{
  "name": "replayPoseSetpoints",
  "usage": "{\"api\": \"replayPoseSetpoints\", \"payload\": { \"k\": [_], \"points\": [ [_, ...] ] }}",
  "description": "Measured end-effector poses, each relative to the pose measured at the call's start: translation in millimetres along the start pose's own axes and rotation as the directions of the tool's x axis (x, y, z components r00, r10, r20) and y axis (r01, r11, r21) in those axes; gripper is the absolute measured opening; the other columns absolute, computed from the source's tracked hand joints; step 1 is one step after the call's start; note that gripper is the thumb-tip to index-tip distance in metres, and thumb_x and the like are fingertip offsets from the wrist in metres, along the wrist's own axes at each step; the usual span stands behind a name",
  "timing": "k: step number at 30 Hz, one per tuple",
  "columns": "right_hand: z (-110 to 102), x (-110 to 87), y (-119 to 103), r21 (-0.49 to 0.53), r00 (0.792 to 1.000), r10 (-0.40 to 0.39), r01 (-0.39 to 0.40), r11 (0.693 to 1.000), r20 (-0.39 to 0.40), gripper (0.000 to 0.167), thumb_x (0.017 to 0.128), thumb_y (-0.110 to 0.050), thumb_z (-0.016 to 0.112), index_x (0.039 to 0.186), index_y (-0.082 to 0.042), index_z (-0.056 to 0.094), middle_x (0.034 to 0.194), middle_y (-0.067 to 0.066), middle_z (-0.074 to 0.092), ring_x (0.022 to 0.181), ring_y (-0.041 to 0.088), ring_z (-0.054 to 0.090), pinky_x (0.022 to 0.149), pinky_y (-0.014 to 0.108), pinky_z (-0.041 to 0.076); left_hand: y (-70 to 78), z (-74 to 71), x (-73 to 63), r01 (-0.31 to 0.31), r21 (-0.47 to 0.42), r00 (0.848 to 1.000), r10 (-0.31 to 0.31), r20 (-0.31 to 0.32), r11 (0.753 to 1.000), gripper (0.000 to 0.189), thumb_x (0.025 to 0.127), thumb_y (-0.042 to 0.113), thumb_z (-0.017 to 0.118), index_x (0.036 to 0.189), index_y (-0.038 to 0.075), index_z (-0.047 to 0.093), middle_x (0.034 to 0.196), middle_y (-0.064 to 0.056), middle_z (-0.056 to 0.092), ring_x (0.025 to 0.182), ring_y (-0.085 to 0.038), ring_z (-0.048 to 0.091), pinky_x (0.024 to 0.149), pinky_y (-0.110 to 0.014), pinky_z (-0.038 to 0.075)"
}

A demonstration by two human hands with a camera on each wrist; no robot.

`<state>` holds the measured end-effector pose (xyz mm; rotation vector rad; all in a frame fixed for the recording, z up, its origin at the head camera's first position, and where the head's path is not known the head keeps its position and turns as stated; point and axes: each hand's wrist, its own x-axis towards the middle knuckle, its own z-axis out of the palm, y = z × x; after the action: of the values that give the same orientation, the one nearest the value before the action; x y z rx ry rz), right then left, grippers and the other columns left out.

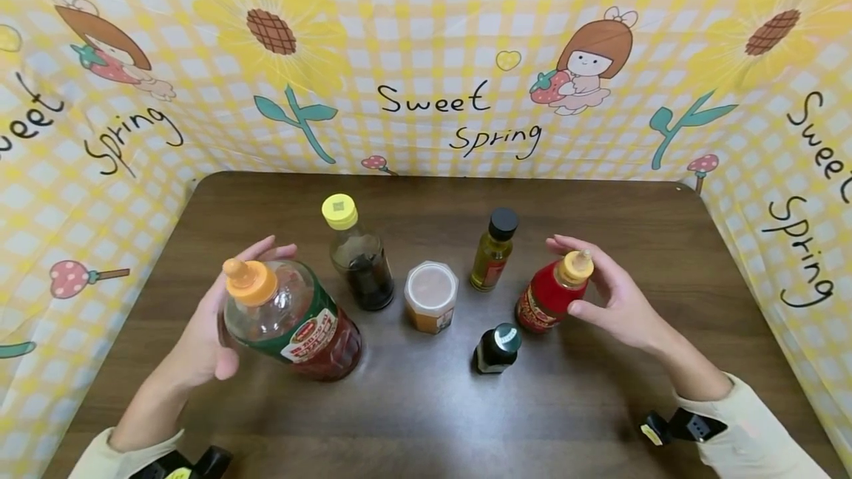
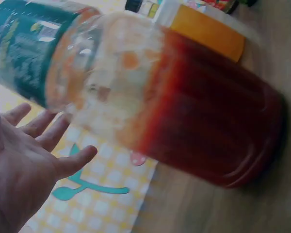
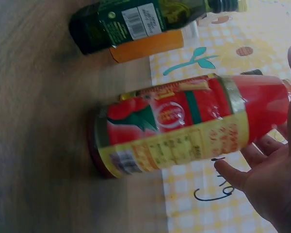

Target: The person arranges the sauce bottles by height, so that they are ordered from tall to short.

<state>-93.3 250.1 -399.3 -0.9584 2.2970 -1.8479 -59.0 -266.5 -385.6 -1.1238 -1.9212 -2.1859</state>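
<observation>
A large clear bottle of red sauce [image 1: 329,350] with an orange nozzle cap and green label stands at the left of the table. My left hand [image 1: 200,338] is close beside it, fingers spread around its far side and thumb apart; the left wrist view shows this palm [image 2: 19,170] holding nothing. Farther right stands a red squeeze bottle [image 1: 541,301] with a yellow nozzle cap. Around its upper part my right hand [image 1: 619,309] is spread, thumb and fingers on either side. In the right wrist view, the red bottle's printed label [image 3: 174,131] faces the camera.
Between the hands stand a yellow-capped dark sauce bottle [image 1: 362,272], a white-lidded jar [image 1: 431,301] with orange contents, a slim black-capped oil bottle [image 1: 492,257] and a small dark bottle [image 1: 495,353]. Yellow checked cloth [image 1: 426,35] hangs behind the brown table [image 1: 426,420] and at both sides.
</observation>
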Motion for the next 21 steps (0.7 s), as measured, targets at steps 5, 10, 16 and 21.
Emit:
{"api": "replayPoseSetpoints", "payload": {
  "k": [5, 10, 16, 21],
  "points": [
    [9.3, -0.2, 2.0, 0.012, 0.997, 0.079, -0.079, 0.997, -0.012, 0.082, 0.079, 0.012, 0.074, 0.153, -0.001, 0.039, 0.149, 0.021, 0.048, 0.136, 0.022, 0.048, 0.105, 0.027, 0.044, -4.3, 13.1, 0.9, 0.006, -0.031, 1.0, -0.006, 0.007, 1.0, 0.123, 0.08, 0.053, 0.079, 0.157, -0.011, 0.008, 0.156, -0.03, 0.033, 0.14, -0.029, 0.046, 0.109, -0.031, 0.042],
    [17.0, -2.1, 6.0, 0.03, 0.994, 0.089, -0.087, 0.996, -0.055, 0.08, 0.08, 0.015, 0.074, 0.151, -0.002, 0.041, 0.146, 0.018, 0.051, 0.133, 0.023, 0.05, 0.102, 0.027, 0.047, -6.1, 23.6, 8.4, -0.036, -0.071, 0.998, 0.039, 0.039, 0.997, 0.12, 0.082, 0.043, 0.081, 0.156, -0.012, 0.005, 0.156, -0.028, 0.034, 0.143, -0.03, 0.041, 0.111, -0.031, 0.039],
    [23.1, -1.1, 11.8, 0.029, 0.992, 0.046, -0.043, 0.999, -0.116, 0.07, 0.082, 0.016, 0.074, 0.145, 0.003, 0.045, 0.14, 0.01, 0.058, 0.129, 0.018, 0.055, 0.101, 0.024, 0.047, -4.1, 30.7, 14.8, -0.082, -0.153, 0.995, 0.09, 0.051, 0.985, 0.103, 0.087, 0.026, 0.082, 0.152, -0.016, 0.015, 0.152, -0.03, 0.041, 0.142, -0.031, 0.043, 0.112, -0.034, 0.04],
    [25.3, -0.1, 11.3, 0.006, 0.991, 0.033, -0.032, 0.999, -0.131, 0.065, 0.083, 0.018, 0.072, 0.142, 0.004, 0.047, 0.137, 0.014, 0.059, 0.125, 0.015, 0.057, 0.1, 0.023, 0.048, -2.2, 32.0, 16.5, -0.087, -0.14, 0.995, 0.094, 0.041, 0.986, 0.082, 0.089, 0.019, 0.081, 0.145, -0.018, 0.032, 0.146, -0.029, 0.049, 0.137, -0.03, 0.05, 0.11, -0.034, 0.042]
  ]
}}
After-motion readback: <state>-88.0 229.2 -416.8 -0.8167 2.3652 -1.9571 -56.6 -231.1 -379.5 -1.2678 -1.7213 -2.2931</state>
